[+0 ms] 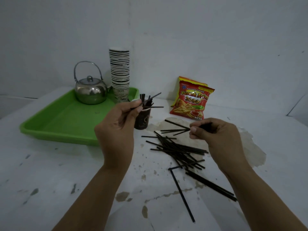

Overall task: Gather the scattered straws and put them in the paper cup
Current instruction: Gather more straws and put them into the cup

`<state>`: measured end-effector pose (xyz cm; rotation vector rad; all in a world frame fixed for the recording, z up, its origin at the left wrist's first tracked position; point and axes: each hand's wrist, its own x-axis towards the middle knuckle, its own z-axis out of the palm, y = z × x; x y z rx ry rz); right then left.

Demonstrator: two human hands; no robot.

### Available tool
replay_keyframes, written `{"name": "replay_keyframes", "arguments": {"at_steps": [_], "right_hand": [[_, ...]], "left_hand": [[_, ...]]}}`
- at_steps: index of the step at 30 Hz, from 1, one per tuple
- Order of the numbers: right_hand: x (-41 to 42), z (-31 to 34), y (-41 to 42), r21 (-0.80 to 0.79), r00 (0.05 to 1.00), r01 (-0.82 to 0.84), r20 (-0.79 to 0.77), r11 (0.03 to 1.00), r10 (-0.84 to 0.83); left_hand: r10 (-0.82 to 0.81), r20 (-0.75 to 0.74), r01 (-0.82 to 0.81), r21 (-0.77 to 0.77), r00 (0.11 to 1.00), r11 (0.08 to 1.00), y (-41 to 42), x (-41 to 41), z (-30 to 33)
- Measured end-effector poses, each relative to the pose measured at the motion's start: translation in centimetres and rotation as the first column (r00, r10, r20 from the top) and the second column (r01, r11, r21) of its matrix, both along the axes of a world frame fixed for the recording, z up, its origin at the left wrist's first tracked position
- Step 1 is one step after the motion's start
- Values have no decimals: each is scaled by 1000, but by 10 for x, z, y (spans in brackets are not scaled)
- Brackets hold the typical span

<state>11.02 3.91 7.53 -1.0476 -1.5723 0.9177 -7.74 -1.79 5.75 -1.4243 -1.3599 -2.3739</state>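
A dark brown paper cup (143,120) stands on the white table, just right of the green tray, with several black straws (150,100) sticking out of it. My left hand (119,120) is raised in front of the cup and pinches straws at its rim. My right hand (215,135) hovers to the right and grips a small bunch of black straws (175,129) that fan out leftward. A loose pile of black straws (180,152) lies on the table under and between my hands. More straws (210,185) lie nearer me, one of them bent (180,191).
A green tray (63,120) at the back left carries a steel kettle (90,90) and a tall stack of paper cups (120,74). A red snack bag (191,99) leans against the wall behind the cup. The table surface (66,180) is white, chipped and stained.
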Motion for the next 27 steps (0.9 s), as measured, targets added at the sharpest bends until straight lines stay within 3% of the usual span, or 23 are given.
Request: {"name": "replay_keyframes", "arguments": {"at_steps": [9, 13, 17, 22, 27], "right_hand": [[-75, 36, 37, 180, 1000, -6, -13, 984, 9], [-99, 34, 49, 14, 980, -68, -187, 998, 69], [-108, 22, 59, -184, 964, -116, -259, 976, 66], [-108, 28, 68, -120, 995, -82, 45, 989, 88], [-119, 41, 75, 34, 913, -86, 403, 996, 65]], "left_hand": [[183, -10, -182, 6, 983, 983, 15, -24, -12], [200, 95, -194, -61, 975, 979, 26, -32, -14], [211, 76, -199, -144, 974, 969, 35, -39, -21], [226, -55, -233, -212, 973, 949, 41, -42, -23], [234, -160, -270, -267, 959, 925, 45, -43, -25]]}}
